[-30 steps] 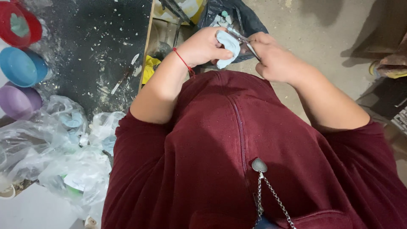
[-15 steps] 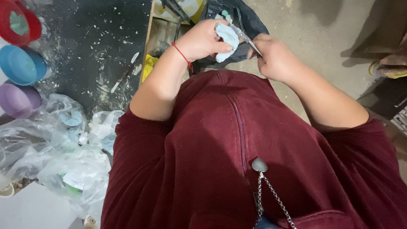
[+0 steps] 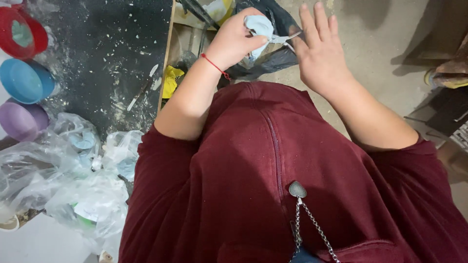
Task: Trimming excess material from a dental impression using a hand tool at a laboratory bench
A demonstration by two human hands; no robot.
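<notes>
With the left hand (image 3: pixel 234 41) pinching the pale blue piece (image 3: pixel 258 27) above the black bag (image 3: pixel 273 58) and the right hand (image 3: pixel 319 53) spread open, the thin metal tool (image 3: pixel 287 38) between them may slip and fall.

I count two hands (image 3: pixel 234 41) (image 3: pixel 319 53), one pale blue piece (image 3: pixel 258 27), three coloured bowls (image 3: pixel 24 80), one metal tool (image 3: pixel 287 38), and several clear plastic bags (image 3: pixel 63 180).

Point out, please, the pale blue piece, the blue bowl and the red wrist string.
pale blue piece (image 3: pixel 257 24), head view, on its upper face above the left hand's fingers.
blue bowl (image 3: pixel 22 82), head view, inside its hollow.
red wrist string (image 3: pixel 214 65), head view, mid-strand across the wrist.
</notes>
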